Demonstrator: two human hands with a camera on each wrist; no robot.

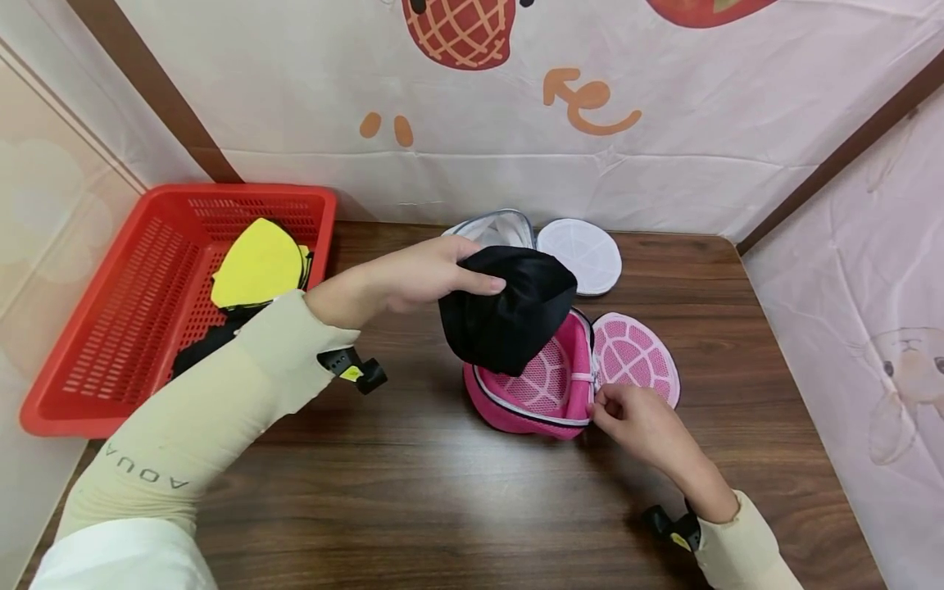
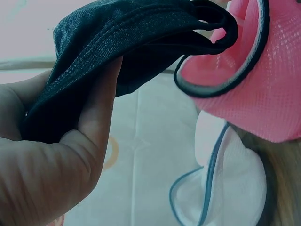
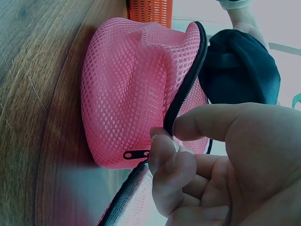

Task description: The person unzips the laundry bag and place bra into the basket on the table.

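My left hand (image 1: 424, 274) holds a folded black bra (image 1: 509, 307), thumb on top, over the mouth of a pink mesh laundry bag (image 1: 509, 418). In the left wrist view the bra (image 2: 141, 28) shows a loop at one end, near the bag's rim (image 2: 225, 89). The bag stands unzipped, its round lid (image 1: 637, 356) folded out to the right. With thumb and forefinger, my right hand (image 1: 642, 422) pinches the zipped rim at the bag's right corner. A black zipper pull (image 3: 136, 154) hangs beside those fingers in the right wrist view.
A red plastic basket (image 1: 96, 418) at the left contains a yellow cup-shaped garment (image 1: 258, 266) and black cloth (image 1: 202, 348). Behind the pink bag stands a white mesh bag (image 1: 509, 225) with its round lid (image 1: 583, 254) opened out. Printed cloth walls (image 1: 295, 98) border the wooden table (image 1: 369, 508).
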